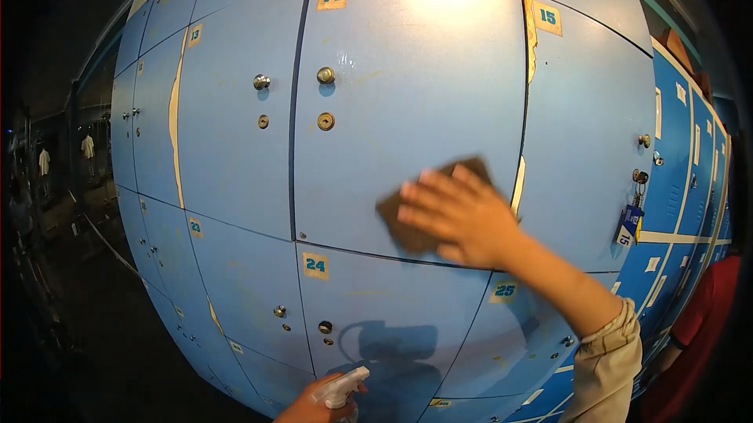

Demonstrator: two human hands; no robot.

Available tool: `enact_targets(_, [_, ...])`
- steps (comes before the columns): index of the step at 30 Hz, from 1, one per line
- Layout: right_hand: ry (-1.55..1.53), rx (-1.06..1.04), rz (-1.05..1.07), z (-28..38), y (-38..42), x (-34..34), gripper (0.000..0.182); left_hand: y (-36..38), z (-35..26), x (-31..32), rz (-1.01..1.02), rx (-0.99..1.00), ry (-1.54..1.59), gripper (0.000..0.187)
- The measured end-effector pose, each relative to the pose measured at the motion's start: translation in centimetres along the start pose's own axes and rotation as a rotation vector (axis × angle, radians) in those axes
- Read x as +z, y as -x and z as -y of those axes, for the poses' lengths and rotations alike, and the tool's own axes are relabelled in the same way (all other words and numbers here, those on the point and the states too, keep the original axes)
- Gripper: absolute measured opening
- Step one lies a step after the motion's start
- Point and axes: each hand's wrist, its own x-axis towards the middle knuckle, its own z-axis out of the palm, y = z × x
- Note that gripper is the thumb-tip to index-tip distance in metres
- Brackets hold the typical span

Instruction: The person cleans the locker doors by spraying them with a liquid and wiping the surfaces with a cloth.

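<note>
My right hand (459, 215) presses a dark brown cloth (408, 236) flat against the lower right part of the blue locker door numbered 14 (416, 101). The fingers lie spread over the cloth, slightly blurred. At the bottom of the view my left hand (318, 403) is wrapped round a spray bottle with a white trigger head (343, 386); the bottle's body is mostly out of frame. Door 14 has a round metal knob (325, 75) with a keyhole lock (325, 121) under it. Below is the door numbered 24 (369, 297), with a shadow falling on it.
Door 15 (588, 133) has chipped edging and a key with a blue and white tag (629, 225) hanging from its lock. Brighter blue lockers (676, 164) stand at the right. A person in a red top (710, 305) is at the right edge. Door 13 (227, 141) is at the left.
</note>
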Motion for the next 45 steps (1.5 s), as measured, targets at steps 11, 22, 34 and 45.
enact_targets(11, [0.514, 0.48, -0.593, -20.2, -11.5, -7.7, 0.056, 0.1, 0.3, -0.2, -0.036, -0.011, -0.191, 0.063])
enact_targets(22, [0.372, 0.373, -0.552, -11.8, -8.0, -4.0, 0.06, 0.6, -1.0, -0.4, -0.107, -0.351, 0.035, 0.057])
enact_targets(34, [-0.11, -0.116, -0.001, 4.7, 2.9, 3.5, 0.086, -0.4, -1.0, 0.7, -0.056, -0.236, 0.132, 0.056])
enact_targets(45, [0.397, 0.3, -0.568, -14.1, -7.3, -4.6, 0.059, -2.1, -1.5, 1.2, -0.157, -0.133, 0.06, 0.052])
